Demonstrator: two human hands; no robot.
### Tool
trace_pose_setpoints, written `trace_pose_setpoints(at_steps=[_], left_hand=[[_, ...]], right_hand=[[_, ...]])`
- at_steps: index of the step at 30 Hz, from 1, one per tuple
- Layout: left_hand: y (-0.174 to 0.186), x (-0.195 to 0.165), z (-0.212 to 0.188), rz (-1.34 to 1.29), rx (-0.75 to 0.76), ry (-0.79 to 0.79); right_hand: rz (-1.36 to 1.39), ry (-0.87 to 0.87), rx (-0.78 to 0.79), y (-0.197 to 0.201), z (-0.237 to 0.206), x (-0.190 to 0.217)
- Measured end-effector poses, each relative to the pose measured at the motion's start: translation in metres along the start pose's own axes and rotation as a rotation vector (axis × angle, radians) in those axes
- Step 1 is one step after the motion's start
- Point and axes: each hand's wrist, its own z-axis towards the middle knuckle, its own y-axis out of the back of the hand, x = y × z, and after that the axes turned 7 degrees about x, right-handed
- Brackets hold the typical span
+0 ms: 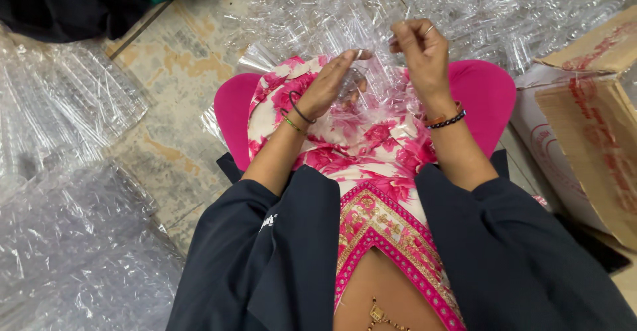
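Fingers (pixel 348 62) of the left hand (pixel 326 88) lay straight and pressed together, palm turned inward, cupped against a small clear plastic piece (pixel 355 82) that showed just behind the fingertips. That piece sat over the lap, above the pink floral cloth (pixel 371 152), between the two hands and nearer the left one. Its outline was too glassy and blurred to tell its long axis or which way it pointed. The right hand (pixel 421 52) was raised a little higher, thumb and forefinger pinched on the upper edge of a clear plastic bag (pixel 381 102), the other fingers curled loosely. The bag hung down from that pinch toward the lap, its mouth uppermost, its length running roughly from the far side toward the body. A ring showed on one finger of the right hand, and dark and orange bracelets circled that wrist; thin bangles circled the left wrist.

Heaps of clear plastic pieces (pixel 464 5) covered the floor beyond the knees, and packed clear bags (pixel 66 238) lay along the left edge of the floor. A cardboard box (pixel 590 125) stood open at the right. Dark sleeves covered both arms.
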Motion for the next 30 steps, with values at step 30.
trace_pose_setpoints(at_steps=[30], left_hand=[[0.114, 0.031, 0.072, 0.271, -0.644, -0.469]], right_hand=[[-1.145, 0.271, 0.372, -0.010, 0.152, -0.076]])
